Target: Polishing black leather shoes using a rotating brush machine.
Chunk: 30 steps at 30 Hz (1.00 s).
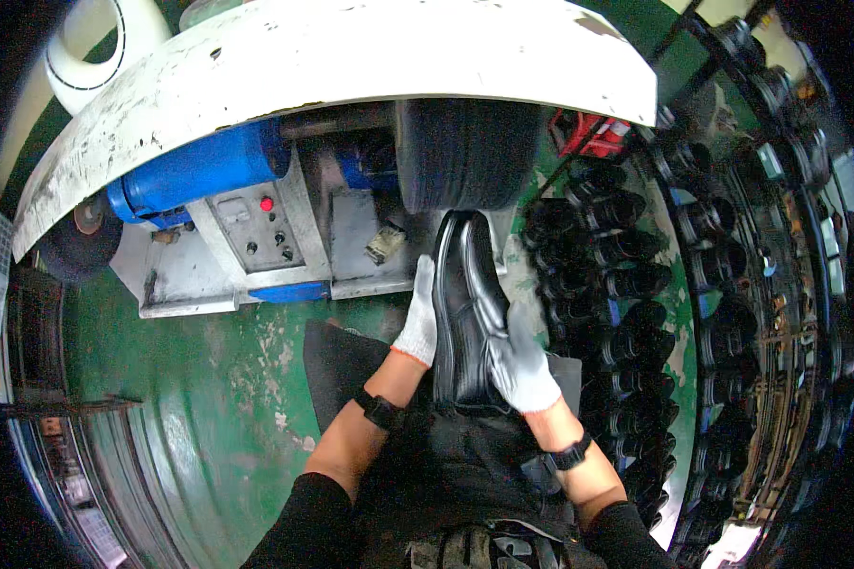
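A glossy black leather shoe [474, 294] lies on its side between my hands, toe pointing away from me and heel toward my lap. My left hand [419, 318], in a white knit glove with an orange cuff, presses along the sole side with fingers straight. My right hand [524, 368], gloved alike and partly blurred, grips the upper near the shoe's opening. Just beyond the toe is the broad dark buffing wheel [470, 152] of a machine; whether the toe touches it I cannot tell.
A white hood [351, 57] arches over the machine. Left of the wheel are a blue motor [204, 175] and a control panel [256, 228] with a red button. Racks of black shoes [626, 284] stand close on the right. The green floor [209, 379] shows at left.
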Motion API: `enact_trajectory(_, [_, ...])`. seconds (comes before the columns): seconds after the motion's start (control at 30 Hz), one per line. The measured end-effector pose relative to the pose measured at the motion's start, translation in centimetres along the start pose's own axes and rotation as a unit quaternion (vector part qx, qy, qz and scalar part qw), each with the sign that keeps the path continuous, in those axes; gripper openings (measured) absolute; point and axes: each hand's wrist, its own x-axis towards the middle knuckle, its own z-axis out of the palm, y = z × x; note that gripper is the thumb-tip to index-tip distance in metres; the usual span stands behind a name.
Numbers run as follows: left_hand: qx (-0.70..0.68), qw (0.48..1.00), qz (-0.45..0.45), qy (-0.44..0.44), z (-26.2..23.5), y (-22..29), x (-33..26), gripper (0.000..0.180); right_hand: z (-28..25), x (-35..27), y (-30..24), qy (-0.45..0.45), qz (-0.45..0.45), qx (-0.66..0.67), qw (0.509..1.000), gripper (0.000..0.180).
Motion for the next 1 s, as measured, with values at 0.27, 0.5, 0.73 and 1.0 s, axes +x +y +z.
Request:
enact_trajectory(0.27, [-0.052,0.996,0.065,0.033,-9.0,3.6,12.3,0.088,2.9,15.8,4.2,0.022,-0.173,-0.314,0.933,0.029])
enact_trajectory(0.5, [0.039,0.981,0.162,0.095,-7.2,8.8,13.0,0.061,0.9,20.3,7.3,0.041,-0.291,-0.581,0.759,0.027])
enact_trajectory(0.73, [0.074,0.966,0.215,0.125,-10.1,11.1,12.3,0.053,2.8,19.1,3.1,0.012,-0.246,-0.586,0.772,0.042])
enact_trajectory(1.0, [0.035,0.976,0.104,0.19,-6.4,7.9,10.2,0.067,3.7,19.6,0.2,-0.031,-0.088,-0.467,0.879,0.037])
